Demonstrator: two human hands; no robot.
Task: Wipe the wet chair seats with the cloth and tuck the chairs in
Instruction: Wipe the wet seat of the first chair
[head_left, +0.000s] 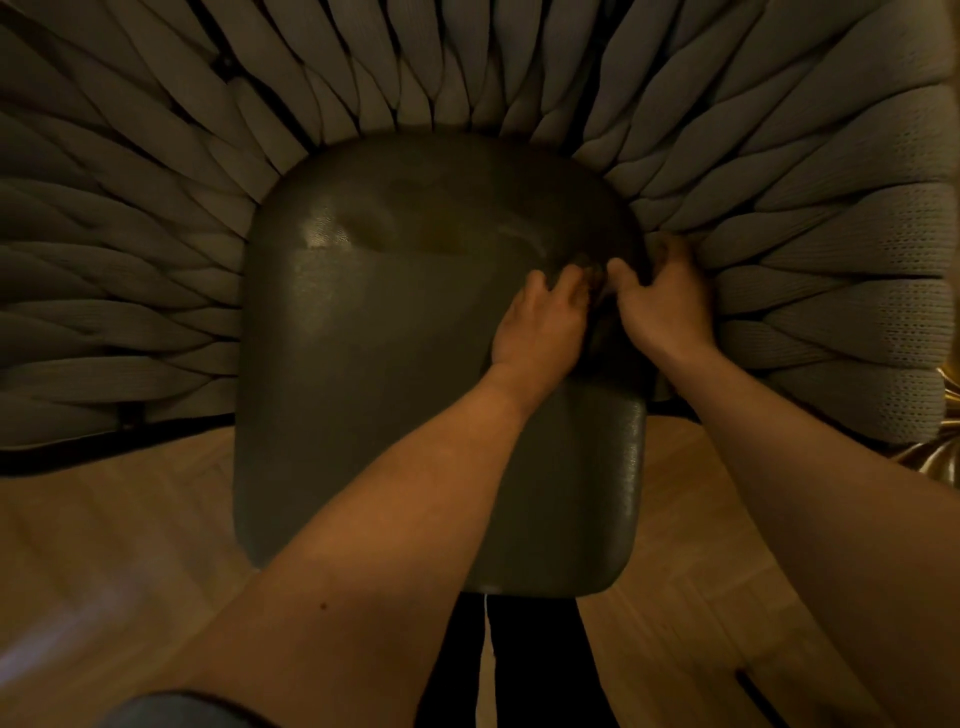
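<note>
Cloth (597, 291) seemingly between both hands

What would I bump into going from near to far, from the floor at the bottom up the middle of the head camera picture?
Wooden floor → front edge of the dark chair seat → left hand and right hand gripping a dark cloth → woven strap backrest.

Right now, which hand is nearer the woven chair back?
Right. The right hand is at the seat's far right edge, against the woven back. The left hand is farther in on the seat.

both hands (540, 325) bunch dark cloth (602, 322) on seat (395, 364).
</note>
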